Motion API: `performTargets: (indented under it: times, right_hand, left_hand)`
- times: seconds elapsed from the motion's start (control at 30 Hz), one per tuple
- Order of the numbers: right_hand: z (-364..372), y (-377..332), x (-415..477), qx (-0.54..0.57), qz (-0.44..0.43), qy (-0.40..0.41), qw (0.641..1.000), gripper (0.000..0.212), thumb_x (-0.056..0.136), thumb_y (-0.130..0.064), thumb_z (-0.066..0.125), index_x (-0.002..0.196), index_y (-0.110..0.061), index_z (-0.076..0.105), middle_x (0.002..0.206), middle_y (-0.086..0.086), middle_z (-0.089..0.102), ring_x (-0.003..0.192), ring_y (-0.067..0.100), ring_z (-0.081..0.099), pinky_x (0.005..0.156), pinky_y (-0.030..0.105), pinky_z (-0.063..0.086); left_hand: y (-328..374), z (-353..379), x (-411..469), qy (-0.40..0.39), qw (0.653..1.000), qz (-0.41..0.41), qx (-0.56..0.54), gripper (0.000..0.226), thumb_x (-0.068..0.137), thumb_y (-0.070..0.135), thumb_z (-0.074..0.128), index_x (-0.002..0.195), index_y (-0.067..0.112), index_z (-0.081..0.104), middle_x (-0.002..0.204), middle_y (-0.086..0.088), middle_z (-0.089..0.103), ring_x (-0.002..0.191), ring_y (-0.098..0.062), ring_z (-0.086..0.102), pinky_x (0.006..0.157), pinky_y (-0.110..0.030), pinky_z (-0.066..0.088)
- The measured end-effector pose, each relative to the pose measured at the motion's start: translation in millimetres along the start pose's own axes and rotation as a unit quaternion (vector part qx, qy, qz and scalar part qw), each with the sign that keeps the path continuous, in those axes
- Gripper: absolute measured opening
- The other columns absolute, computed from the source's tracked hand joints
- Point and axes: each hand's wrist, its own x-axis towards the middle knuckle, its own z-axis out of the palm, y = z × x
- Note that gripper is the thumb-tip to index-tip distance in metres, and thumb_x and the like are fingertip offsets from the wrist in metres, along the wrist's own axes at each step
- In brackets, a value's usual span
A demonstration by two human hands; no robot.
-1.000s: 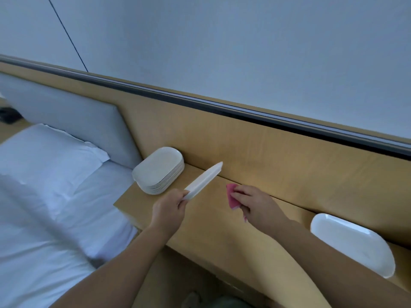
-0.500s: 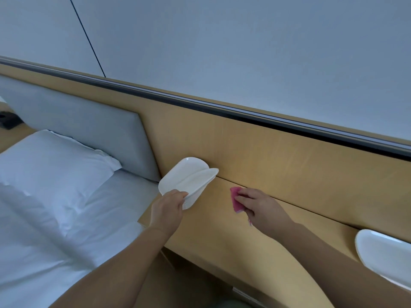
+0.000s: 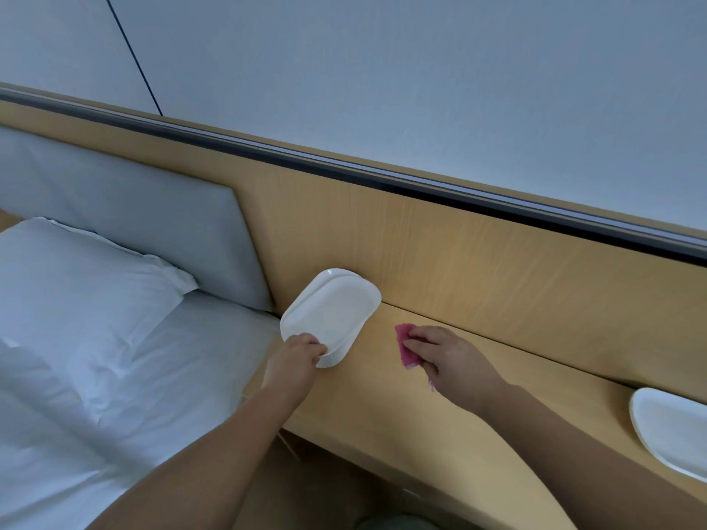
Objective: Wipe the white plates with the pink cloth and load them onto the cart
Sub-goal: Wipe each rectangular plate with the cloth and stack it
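Step, I reckon: seating the top plate on the stack, mid-frame. Left hand pinches its near rim. Right hand is clenched round the pink cloth, resting on the table.

Next: let go gently, w/o sliding.

Count: 1 cloth, 1 stack (plates in it unclear), 1 lone plate lower right. No cart visible.

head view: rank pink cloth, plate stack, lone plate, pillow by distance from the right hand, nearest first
1. pink cloth: gripped in the right hand.
2. plate stack: just left of it.
3. lone plate: far right edge.
4. pillow: far left.
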Motion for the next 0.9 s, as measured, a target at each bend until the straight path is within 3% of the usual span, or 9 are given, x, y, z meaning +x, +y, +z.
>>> performTargets:
  times: [0.1, 0.27, 0.37, 0.5, 0.77, 0.83, 0.9]
  right_hand:
    - [2, -3, 3, -0.006, -0.004, 0.006, 1.000, 0.036, 0.071, -0.006, 0.066, 0.104, -0.014, 0.074, 0.111, 0.000, 0.068, 0.096, 0.018, 0.066, 0.081, 0.014, 0.041]
    - [3, -6, 6, 0.005, -0.008, 0.004, 1.000, 0.036, 0.070, -0.002, 0.069, 0.105, -0.012, 0.073, 0.110, 0.002, 0.069, 0.095, 0.020, 0.068, 0.080, 0.016, 0.042]
    - [1, -5, 5, -0.003, -0.004, 0.003, 1.000, 0.039, 0.068, 0.001, 0.077, 0.104, -0.013, 0.074, 0.109, 0.001, 0.069, 0.096, 0.020, 0.068, 0.081, 0.016, 0.042]
    - [-1, -2, 2, -0.001, 0.001, 0.007, 1.000, 0.037, 0.071, -0.002, 0.069, 0.106, -0.014, 0.073, 0.111, 0.000, 0.068, 0.098, 0.019, 0.065, 0.082, 0.016, 0.042]
    - [-7, 9, -10, 0.015, 0.041, -0.010, 0.999, 0.045, 0.069, 0.008, 0.077, 0.109, -0.010, 0.072, 0.114, 0.004, 0.068, 0.101, 0.026, 0.067, 0.081, 0.022, 0.047]
    - [-11, 16, -20, 0.020, 0.062, -0.005, 0.998, 0.043, 0.070, 0.006, 0.077, 0.110, -0.010, 0.071, 0.115, 0.006, 0.067, 0.101, 0.027, 0.067, 0.080, 0.027, 0.053]
    - [-17, 26, -36, 0.022, 0.090, 0.002, 0.996, 0.043, 0.070, 0.007, 0.077, 0.109, -0.009, 0.071, 0.114, 0.007, 0.068, 0.099, 0.028, 0.067, 0.075, 0.030, 0.057]
  left_hand:
    - [-1, 3, 4, -0.021, 1.000, -0.004, -0.004, 0.035, 0.095, 0.005, 0.050, 0.124, 0.017, 0.065, 0.125, 0.003, 0.055, 0.114, -0.014, 0.049, 0.095, -0.032, 0.046]
    - [4, 1, 12, -0.030, 0.999, -0.011, 0.007, 0.026, 0.099, 0.016, 0.049, 0.119, 0.013, 0.065, 0.125, 0.001, 0.051, 0.113, -0.016, 0.047, 0.093, -0.031, 0.045]
    - [6, 4, 17, -0.037, 0.999, -0.008, 0.031, 0.028, 0.101, 0.024, 0.045, 0.113, 0.012, 0.068, 0.124, 0.002, 0.050, 0.110, -0.013, 0.047, 0.087, -0.024, 0.042]
    - [10, 5, 23, -0.041, 0.997, -0.009, 0.064, 0.029, 0.102, 0.026, 0.042, 0.107, 0.015, 0.068, 0.120, 0.003, 0.050, 0.104, -0.012, 0.046, 0.081, -0.022, 0.040]
    - [44, 6, 25, -0.027, 0.999, 0.027, 0.037, 0.040, 0.100, 0.028, 0.043, 0.138, 0.016, 0.047, 0.133, -0.001, 0.049, 0.119, -0.018, 0.044, 0.100, -0.032, 0.039]
    - [63, 8, 29, -0.017, 0.999, 0.046, 0.005, 0.034, 0.100, 0.028, 0.044, 0.130, 0.015, 0.052, 0.120, 0.000, 0.057, 0.110, -0.017, 0.049, 0.094, -0.032, 0.043]
    - [84, 15, 37, -0.020, 0.997, 0.073, -0.015, 0.022, 0.099, 0.029, 0.044, 0.106, 0.014, 0.059, 0.097, 0.003, 0.058, 0.093, -0.016, 0.053, 0.081, -0.031, 0.047]
